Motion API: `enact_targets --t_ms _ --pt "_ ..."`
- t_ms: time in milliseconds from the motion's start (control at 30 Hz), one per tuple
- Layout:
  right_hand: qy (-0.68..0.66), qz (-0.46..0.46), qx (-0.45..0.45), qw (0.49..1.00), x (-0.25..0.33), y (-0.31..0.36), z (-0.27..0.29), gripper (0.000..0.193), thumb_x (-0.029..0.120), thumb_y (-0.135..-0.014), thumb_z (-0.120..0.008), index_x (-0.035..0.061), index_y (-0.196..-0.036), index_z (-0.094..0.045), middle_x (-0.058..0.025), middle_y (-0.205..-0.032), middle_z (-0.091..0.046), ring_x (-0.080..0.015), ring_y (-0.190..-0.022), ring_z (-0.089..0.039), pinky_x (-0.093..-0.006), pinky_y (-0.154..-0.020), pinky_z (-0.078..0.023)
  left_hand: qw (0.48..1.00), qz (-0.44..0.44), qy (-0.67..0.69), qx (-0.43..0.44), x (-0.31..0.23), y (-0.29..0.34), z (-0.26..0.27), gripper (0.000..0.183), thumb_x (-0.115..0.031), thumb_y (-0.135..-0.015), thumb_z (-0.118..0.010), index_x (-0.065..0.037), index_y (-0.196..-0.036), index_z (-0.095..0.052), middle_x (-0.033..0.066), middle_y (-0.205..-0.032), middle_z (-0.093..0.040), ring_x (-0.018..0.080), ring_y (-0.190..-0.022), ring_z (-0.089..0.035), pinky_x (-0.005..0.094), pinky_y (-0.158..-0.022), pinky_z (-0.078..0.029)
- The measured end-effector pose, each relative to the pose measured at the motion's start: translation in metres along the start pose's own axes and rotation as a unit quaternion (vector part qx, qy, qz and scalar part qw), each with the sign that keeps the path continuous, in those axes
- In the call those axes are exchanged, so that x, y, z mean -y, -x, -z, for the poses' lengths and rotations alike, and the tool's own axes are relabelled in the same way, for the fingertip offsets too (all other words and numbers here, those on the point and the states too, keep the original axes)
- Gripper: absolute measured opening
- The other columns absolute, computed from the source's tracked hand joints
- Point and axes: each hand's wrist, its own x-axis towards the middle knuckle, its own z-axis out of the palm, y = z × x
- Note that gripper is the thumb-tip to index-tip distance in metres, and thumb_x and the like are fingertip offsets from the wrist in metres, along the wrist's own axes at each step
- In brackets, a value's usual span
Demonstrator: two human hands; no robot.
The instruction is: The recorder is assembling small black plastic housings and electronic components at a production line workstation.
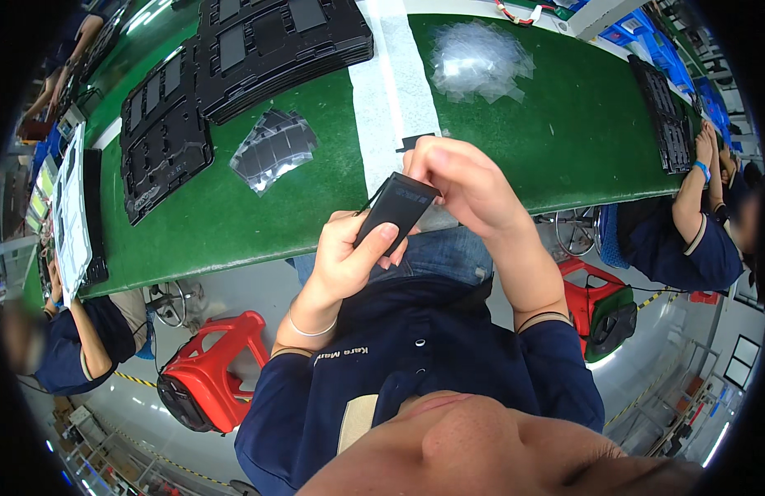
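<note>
Over the near edge of the table, my left hand (343,258) is closed around a flat black rectangular block (401,207), its thumb lying on the broad face. The block is tilted, with its upper end toward my right hand. My right hand (473,182) has its fingers pinched together at the block's upper right corner; what sits between the fingertips is hidden. A small dark flat piece (416,141) shows just behind those fingers, over the white strip (389,91). Whether the right hand touches it, I cannot tell.
Stacked black trays (287,62) and another black tray (166,136) lie at the left of the green table (316,207). Clear film with dark strips (275,147) is nearer; a pile of clear films (480,62) lies right. Red stools (221,364) and co-workers flank me.
</note>
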Motion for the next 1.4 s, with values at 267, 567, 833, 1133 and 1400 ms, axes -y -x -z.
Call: enact_targets --t_ms 267,567,833,1133,1400 --pt "0.416 0.273 -0.049 0.866 -0.005 -0.003 -0.007 0.013 0.008 -0.082 -0.057 0.0014 -0.071 -0.056 -0.0012 -0.063 -0.053 -0.0067 -0.055 -0.046 -0.0228 -0.049 -0.036 0.997 0.016 -0.063 -0.03 -0.006 0.004 0.0 0.024 -0.014 -0.089 -0.046 0.003 -0.088 -0.062 0.0021 -0.058 -0.055 0.0064 -0.049 -0.049 0.0196 -0.046 -0.039" --pt "0.159 0.169 -0.015 0.973 -0.001 -0.001 -0.007 0.016 0.012 -0.087 -0.052 -0.0009 -0.078 -0.057 -0.0043 -0.071 -0.054 -0.0089 -0.061 -0.047 -0.0223 -0.054 -0.038 0.995 -0.048 0.013 -0.082 0.007 0.001 -0.015 0.029 -0.017 -0.092 -0.042 0.006 -0.095 -0.058 0.0056 -0.064 -0.057 0.0089 -0.054 -0.052 0.0202 -0.05 -0.041" --pt "0.268 0.17 -0.042 0.947 -0.002 -0.003 -0.006 0.026 0.017 -0.09 -0.045 -0.0007 -0.076 -0.057 -0.0011 -0.066 -0.055 -0.0055 -0.058 -0.049 -0.0209 -0.053 -0.039 0.992 -0.038 0.111 -0.055 0.009 0.0 -0.017 0.029 -0.017 -0.093 -0.04 0.007 -0.098 -0.056 0.0066 -0.065 -0.057 0.0097 -0.052 -0.051 0.0221 -0.05 -0.043" --pt "0.192 0.002 0.018 0.981 0.013 -0.013 -0.013 0.022 0.015 -0.087 -0.05 -0.0019 -0.074 -0.057 -0.0005 -0.067 -0.052 -0.0061 -0.061 -0.046 -0.0222 -0.056 -0.037 0.998 -0.003 -0.039 -0.04 0.0 0.004 -0.017 0.026 -0.012 -0.092 -0.041 0.007 -0.092 -0.058 0.0035 -0.061 -0.055 0.0075 -0.05 -0.051 0.02 -0.047 -0.042" --pt "0.455 0.248 -0.01 0.855 0.01 -0.019 -0.01 0.015 0.012 -0.083 -0.058 -0.0006 -0.074 -0.06 -0.002 -0.067 -0.058 -0.007 -0.059 -0.05 -0.0237 -0.052 -0.039 0.998 0.033 -0.017 -0.051 -0.002 0.0 -0.013 0.025 -0.012 -0.092 -0.041 0.006 -0.091 -0.059 0.0035 -0.061 -0.055 0.0076 -0.048 -0.051 0.0204 -0.046 -0.042"
